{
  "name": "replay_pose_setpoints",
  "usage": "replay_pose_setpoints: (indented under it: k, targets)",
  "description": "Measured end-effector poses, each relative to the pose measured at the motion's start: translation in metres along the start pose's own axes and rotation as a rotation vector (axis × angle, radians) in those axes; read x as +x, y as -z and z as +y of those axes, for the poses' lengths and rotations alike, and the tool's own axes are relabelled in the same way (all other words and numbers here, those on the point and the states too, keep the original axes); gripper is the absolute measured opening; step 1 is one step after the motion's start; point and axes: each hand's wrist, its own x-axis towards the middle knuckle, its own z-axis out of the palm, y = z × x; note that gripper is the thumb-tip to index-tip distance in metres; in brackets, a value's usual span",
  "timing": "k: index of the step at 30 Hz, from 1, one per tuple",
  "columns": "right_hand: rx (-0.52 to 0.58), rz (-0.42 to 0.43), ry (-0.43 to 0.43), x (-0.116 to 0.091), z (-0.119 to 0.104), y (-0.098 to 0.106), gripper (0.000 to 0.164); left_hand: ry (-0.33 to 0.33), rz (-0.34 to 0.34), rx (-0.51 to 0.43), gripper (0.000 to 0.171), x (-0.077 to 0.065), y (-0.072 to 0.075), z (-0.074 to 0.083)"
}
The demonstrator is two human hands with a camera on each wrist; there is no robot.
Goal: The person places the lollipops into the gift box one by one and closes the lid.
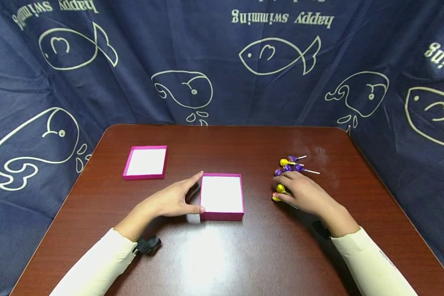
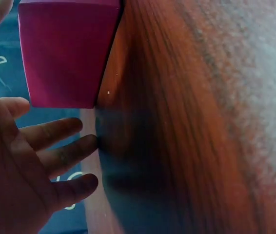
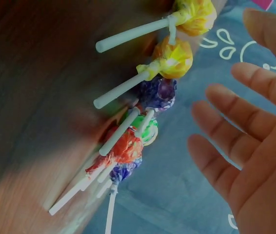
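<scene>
A square pink box with a white inside (image 1: 222,216) sits near the middle of the table. My left hand (image 1: 174,200) is at its left side, the thumb and index fingertips at two corners; in the left wrist view the other fingers are spread apart from the box wall (image 2: 69,58). On the right, my right hand (image 1: 306,192) hovers over several wrapped lollipops, its fingers loosely bent. A yellow lollipop (image 1: 280,188) shows under it. In the right wrist view a red lollipop (image 3: 127,146) and a purple lollipop (image 3: 157,93) lie clear of the fingers.
A second, shallower pink tray-like piece (image 1: 144,177), white inside, lies at the back left. More purple lollipops (image 1: 298,167) lie beyond my right hand, sticks pointing right. Behind the brown table (image 1: 222,139) hangs a dark blue cloth (image 1: 222,94) with fish drawings.
</scene>
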Motion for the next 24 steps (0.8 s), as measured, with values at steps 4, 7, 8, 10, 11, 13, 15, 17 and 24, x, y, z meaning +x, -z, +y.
replay_pose_setpoints:
  k: [4, 7, 8, 10, 11, 13, 15, 17, 24]
  targets:
    - [0.0, -0.01, -0.008, -0.001, -0.003, 0.001, 0.044, 0.003, 0.001, -0.003, 0.108, 0.001, 0.001, 0.0]
    - [-0.001, -0.012, -0.001, -0.002, -0.004, 0.001, 0.04, 0.006, 0.002, 0.004, 0.108, 0.002, 0.002, 0.0]
    - [0.001, -0.014, 0.003, -0.002, -0.004, 0.001, 0.038, 0.007, 0.002, 0.004, 0.108, 0.002, 0.002, 0.0]
    - [0.007, -0.013, 0.017, -0.003, -0.004, 0.0, 0.034, 0.009, 0.002, 0.003, 0.108, 0.002, 0.002, 0.001]
    - [0.011, -0.01, 0.027, -0.004, -0.004, -0.001, 0.032, 0.009, 0.001, 0.001, 0.109, 0.002, 0.002, 0.001]
    - [0.026, -0.004, 0.048, -0.004, -0.004, -0.002, 0.028, 0.015, -0.003, -0.002, 0.109, 0.003, 0.002, 0.001]
    - [0.033, 0.003, 0.065, -0.005, -0.004, -0.004, 0.024, 0.013, -0.008, 0.0, 0.11, 0.003, 0.003, 0.002]
    - [0.03, 0.005, 0.074, -0.005, -0.004, -0.005, 0.022, 0.017, -0.02, 0.007, 0.111, 0.005, 0.004, 0.002]
    - [0.003, -0.004, 0.064, -0.008, -0.005, -0.009, 0.022, 0.023, -0.049, 0.019, 0.112, 0.005, 0.005, 0.002]
